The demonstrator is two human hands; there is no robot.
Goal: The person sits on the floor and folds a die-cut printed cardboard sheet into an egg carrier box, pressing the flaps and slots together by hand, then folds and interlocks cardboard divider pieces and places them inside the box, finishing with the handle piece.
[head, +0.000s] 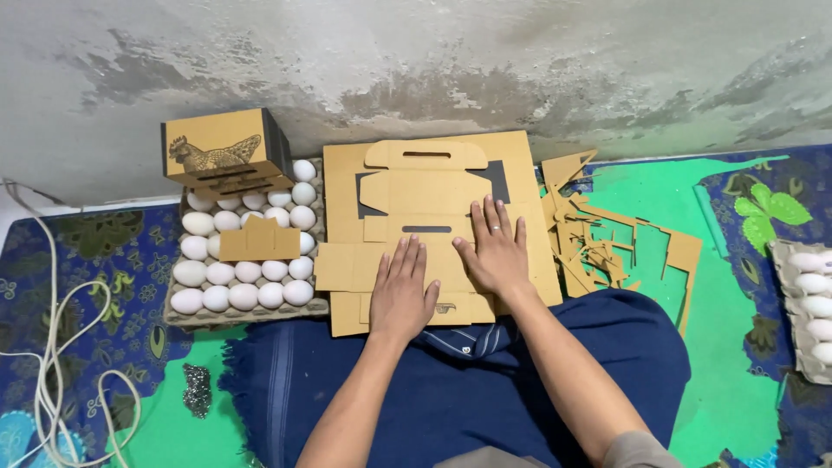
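A flat die-cut cardboard box blank (425, 186) with handle slots lies on a stack of similar sheets in front of me, against the wall. My left hand (402, 290) rests palm down on its near part, fingers together. Beside it, my right hand (494, 247), a ring on one finger, presses flat on the blank with fingers spread. Neither hand holds anything. Left of the sheets is a tray of white eggs (243, 277). A folded cardboard box printed with a chicken (224, 149) sits on the tray's far end, and a small cardboard piece (258, 241) lies on the eggs.
Cardboard offcuts (607, 243) are piled to the right of the sheets. Another egg tray (806, 303) shows at the right edge. A white cord (52, 347) loops at left on the blue and green mat. A small dark glittery lump (197, 390) lies near my knee.
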